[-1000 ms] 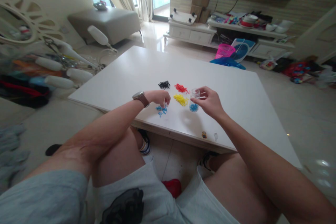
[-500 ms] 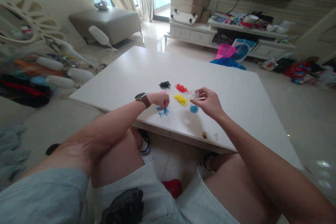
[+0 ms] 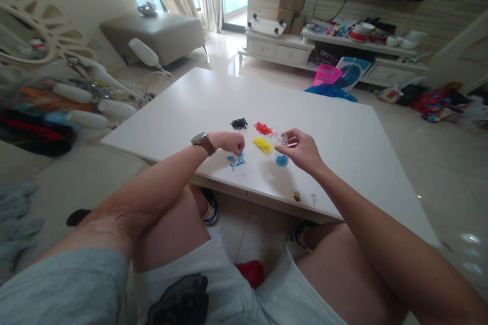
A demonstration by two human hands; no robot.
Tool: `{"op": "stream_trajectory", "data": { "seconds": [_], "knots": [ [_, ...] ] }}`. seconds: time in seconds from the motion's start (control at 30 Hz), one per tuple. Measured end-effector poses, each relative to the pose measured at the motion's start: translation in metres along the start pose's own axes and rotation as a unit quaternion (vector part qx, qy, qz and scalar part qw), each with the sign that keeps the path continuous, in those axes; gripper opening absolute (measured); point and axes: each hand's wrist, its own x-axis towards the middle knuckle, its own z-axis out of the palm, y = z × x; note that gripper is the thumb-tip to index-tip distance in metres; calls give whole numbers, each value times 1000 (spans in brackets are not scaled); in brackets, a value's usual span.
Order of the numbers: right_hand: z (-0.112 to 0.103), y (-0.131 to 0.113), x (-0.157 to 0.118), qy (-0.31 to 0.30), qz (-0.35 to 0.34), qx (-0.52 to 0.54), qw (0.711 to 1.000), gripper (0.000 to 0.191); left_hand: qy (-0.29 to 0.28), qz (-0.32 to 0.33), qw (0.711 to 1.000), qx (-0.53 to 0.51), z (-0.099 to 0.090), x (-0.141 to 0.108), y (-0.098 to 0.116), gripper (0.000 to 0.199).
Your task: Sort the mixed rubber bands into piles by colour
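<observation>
My left hand [image 3: 232,143], with a watch [image 3: 202,139] on its wrist, is closed in a pinch over a few loose blue rubber bands [image 3: 239,160]. A blue band seems to hang from its fingertips. On the right, my right hand [image 3: 303,148] grips the upper part of a small clear jar [image 3: 281,139]. Blue rubber bands [image 3: 281,161] fill the bottom of the jar. Between and beyond the hands lie piles of yellow bands [image 3: 263,145], red bands [image 3: 263,128] and black bands [image 3: 239,123].
The white table [image 3: 335,127] carries a small yellow-and-dark figure [image 3: 297,196] and a small clear piece [image 3: 313,198] near its front edge. My knees are close to that edge. Beyond the table stand a pink basket [image 3: 327,75] and a low TV cabinet [image 3: 278,51].
My left hand has turned and risen slightly, with its fingers still together near the blue bands. The jar in my right hand has barely shifted.
</observation>
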Motion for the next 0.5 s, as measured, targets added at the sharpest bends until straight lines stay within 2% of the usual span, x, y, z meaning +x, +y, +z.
{"op": "stream_trajectory", "data": {
  "seconds": [0.17,0.3,0.4,0.5],
  "knots": [
    [4,4,-1,-47,-30,-120,991,32,18,35,994,-105,-10,-6,6,4],
    [8,4,-6,-106,-50,-212,970,29,77,69,972,-210,-8,-3,16,5],
    [12,3,-8,-123,-49,-242,961,27,135,41,953,-268,-1,1,27,6],
    [17,2,-9,-135,-44,-248,958,29,170,13,936,-309,6,4,40,4]
  ]
}}
